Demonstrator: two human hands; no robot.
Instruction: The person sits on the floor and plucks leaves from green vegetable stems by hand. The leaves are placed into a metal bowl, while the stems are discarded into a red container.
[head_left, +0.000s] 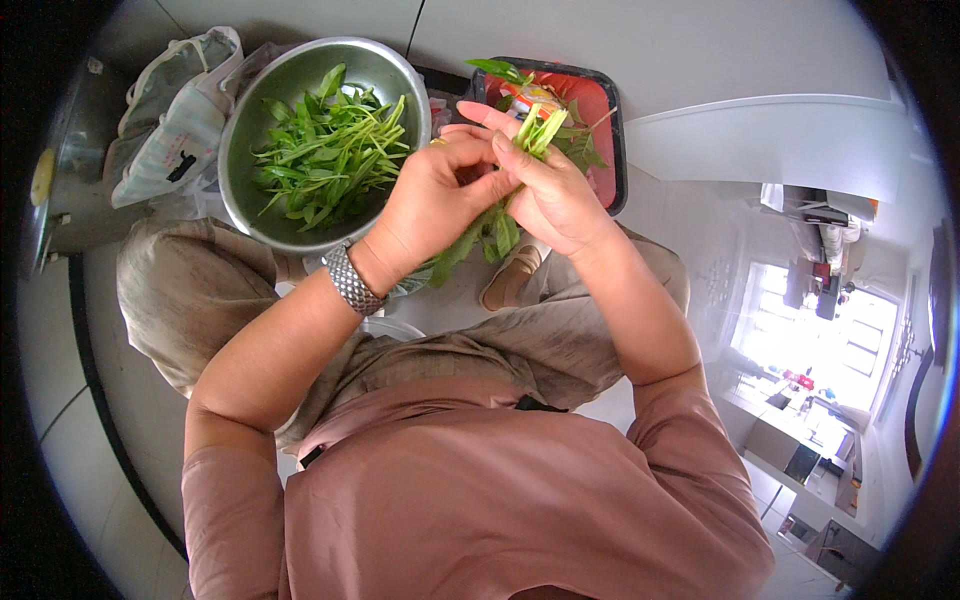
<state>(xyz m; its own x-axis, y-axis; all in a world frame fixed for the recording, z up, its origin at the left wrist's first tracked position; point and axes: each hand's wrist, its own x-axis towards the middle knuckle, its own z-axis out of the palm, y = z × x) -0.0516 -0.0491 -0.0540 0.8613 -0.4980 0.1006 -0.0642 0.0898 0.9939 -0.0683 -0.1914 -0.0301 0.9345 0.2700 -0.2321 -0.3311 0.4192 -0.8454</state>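
Observation:
A bunch of leafy green vegetable stems (541, 129) is gripped in my right hand (561, 196), cut ends pointing up and away from me. Its leaves (480, 244) hang below my wrists. My left hand (435, 187), with a metal watch on the wrist, meets the right one and pinches at the bunch; the exact contact is hidden by the fingers. To the left of my hands, a stainless steel bowl (241, 180) holds a heap of loose green stems and leaves (330, 154). Behind my right hand stands a black-rimmed red bin (616, 142) with leaf scraps and a wrapper inside.
A striped fabric bag (161, 161) leans beside the bowl at the left, near a dark metal appliance or cabinet (82, 157). My knees flank the work area, with a shoe (514, 277) below the bin. A pale cabinet front (660, 52) rises behind.

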